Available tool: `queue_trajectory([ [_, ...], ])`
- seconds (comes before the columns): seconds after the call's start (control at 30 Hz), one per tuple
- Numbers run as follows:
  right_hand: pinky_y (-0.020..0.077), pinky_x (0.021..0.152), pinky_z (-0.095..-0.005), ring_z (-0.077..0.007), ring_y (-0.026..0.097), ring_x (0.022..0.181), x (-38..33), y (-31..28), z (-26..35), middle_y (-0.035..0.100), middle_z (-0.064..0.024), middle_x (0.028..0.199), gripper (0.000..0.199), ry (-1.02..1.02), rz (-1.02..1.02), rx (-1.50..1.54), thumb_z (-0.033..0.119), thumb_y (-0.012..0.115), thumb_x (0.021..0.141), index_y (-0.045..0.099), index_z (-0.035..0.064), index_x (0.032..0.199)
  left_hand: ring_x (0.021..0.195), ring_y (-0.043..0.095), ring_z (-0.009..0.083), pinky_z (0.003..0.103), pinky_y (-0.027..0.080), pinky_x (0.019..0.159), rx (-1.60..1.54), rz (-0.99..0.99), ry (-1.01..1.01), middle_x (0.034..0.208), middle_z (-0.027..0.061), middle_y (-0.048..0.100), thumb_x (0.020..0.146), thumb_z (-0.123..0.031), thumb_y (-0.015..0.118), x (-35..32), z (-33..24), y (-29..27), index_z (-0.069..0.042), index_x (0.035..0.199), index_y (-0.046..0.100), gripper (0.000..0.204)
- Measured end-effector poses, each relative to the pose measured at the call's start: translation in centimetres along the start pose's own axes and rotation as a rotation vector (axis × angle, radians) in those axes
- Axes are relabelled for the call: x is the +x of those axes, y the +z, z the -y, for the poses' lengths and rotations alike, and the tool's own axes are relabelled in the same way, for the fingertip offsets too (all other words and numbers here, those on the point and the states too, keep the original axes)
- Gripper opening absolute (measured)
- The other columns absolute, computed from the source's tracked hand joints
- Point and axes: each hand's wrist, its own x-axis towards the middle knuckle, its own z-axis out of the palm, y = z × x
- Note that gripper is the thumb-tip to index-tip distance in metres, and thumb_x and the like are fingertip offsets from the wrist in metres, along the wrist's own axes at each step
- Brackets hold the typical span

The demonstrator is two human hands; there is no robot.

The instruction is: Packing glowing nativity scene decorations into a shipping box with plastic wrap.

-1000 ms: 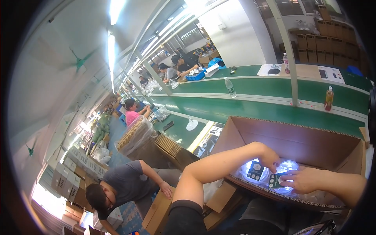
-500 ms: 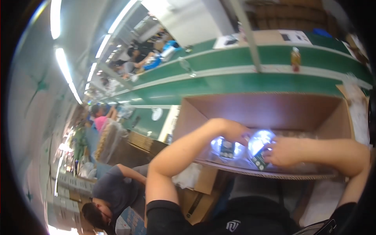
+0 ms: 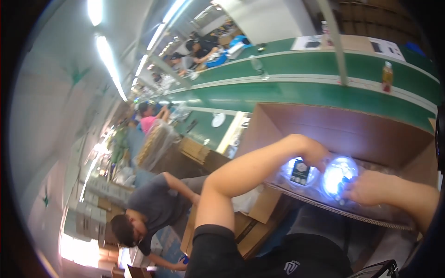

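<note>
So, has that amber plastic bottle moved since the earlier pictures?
No. The amber plastic bottle stands in the same place, just right of the pale upright post; the whole view shifted instead.

We are looking into an open cardboard box (image 3: 343, 132), where two glowing clear globes (image 3: 339, 178) are showing side by side amid clear plastic (image 3: 371, 167). Beyond, a long green surface (image 3: 287, 95) is carrying an amber-coloured bottle (image 3: 387, 76), a clear bottle (image 3: 257, 66), printed sheets (image 3: 391, 50) and, farther left, a white disc (image 3: 218, 120).
</note>
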Motion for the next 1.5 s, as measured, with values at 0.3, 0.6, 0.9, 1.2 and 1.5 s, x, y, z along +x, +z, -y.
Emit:
queue_trajectory([
  [0.3,0.0577,0.081,-0.0451,-0.0324,0.072,0.093,0.8,0.6,-0.6,0.063,-0.0092,0.133,0.029,-0.011,0.051,0.049,0.019,0.052,0.095,0.068,0.0107,0.118,0.118,0.062,0.0368,0.045,0.049,0.098,-0.017,-0.035,-0.046,0.128,0.0197,0.065,0.092,-0.045,0.067,-0.7,-0.1,0.1,-0.007,0.134,0.059,0.057],
  [0.6,0.0568,0.086,-0.0446,-0.0312,0.07,0.104,0.5,-0.4,-0.3,0.065,-0.006,0.133,0.029,0.057,0.134,0.087,0.018,0.051,0.095,0.068,0.01,0.118,0.118,0.062,0.0366,0.045,0.049,0.098,0.014,-0.046,-0.04,0.127,0.0194,0.066,0.092,-0.047,0.065,-0.8,-0.2,0.1,-0.009,0.135,0.059,0.056],
  [0.9,0.0562,0.083,-0.0477,-0.0317,0.069,0.103,0.3,-0.1,-0.2,0.068,-0.0081,0.12,0.031,0.099,0.193,0.095,0.029,0.052,0.1,0.061,0.0237,0.129,0.119,0.062,0.0366,0.044,0.048,0.1,0.029,-0.048,-0.026,0.13,0.0185,0.065,0.094,-0.048,0.064,-0.9,-0.4,0.2,-0.008,0.137,0.057,0.059],
  [1.2,0.0564,0.079,-0.046,-0.0317,0.071,0.093,0.2,-0.1,-0.3,0.071,-0.0093,0.107,0.026,0.095,0.125,0.081,0.023,0.053,0.097,0.068,0.0143,0.117,0.118,0.062,0.0366,0.044,0.049,0.099,0.04,-0.071,-0.022,0.128,0.0184,0.066,0.094,-0.048,0.064,-1.1,-0.4,0.3,-0.008,0.137,0.057,0.059],
  [1.5,0.0564,0.076,-0.0455,-0.0311,0.071,0.089,-0.2,-1.7,0.2,0.072,-0.0111,0.098,0.022,0.078,0.032,0.027,0.024,0.054,0.096,0.066,0.0087,0.106,0.109,0.066,0.035,0.044,0.051,0.093,-0.019,-0.206,0.094,0.117,0.0161,0.071,0.093,-0.035,0.066,-0.9,-0.6,0.2,-0.007,0.13,0.061,0.047],
])
